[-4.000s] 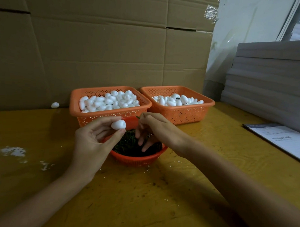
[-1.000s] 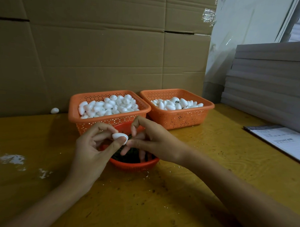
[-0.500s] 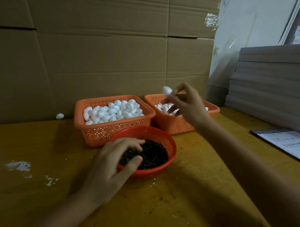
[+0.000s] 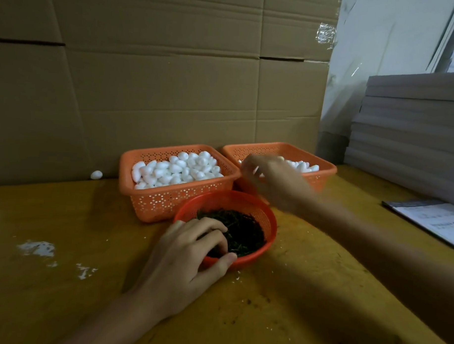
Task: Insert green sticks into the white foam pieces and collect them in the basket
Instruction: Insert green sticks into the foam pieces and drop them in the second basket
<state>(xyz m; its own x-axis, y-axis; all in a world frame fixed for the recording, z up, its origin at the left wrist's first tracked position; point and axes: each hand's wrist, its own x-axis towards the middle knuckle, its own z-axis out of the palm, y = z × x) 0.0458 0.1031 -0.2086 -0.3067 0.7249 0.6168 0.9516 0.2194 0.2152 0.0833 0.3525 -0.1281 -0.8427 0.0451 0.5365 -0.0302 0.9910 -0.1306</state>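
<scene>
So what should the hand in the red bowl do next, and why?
Probably pinch up one of the green sticks. The left hand has its fingers curled into them in the round bowl, thumb at its rim. The right hand is a blur over the right basket, so what it holds is unclear.
</scene>
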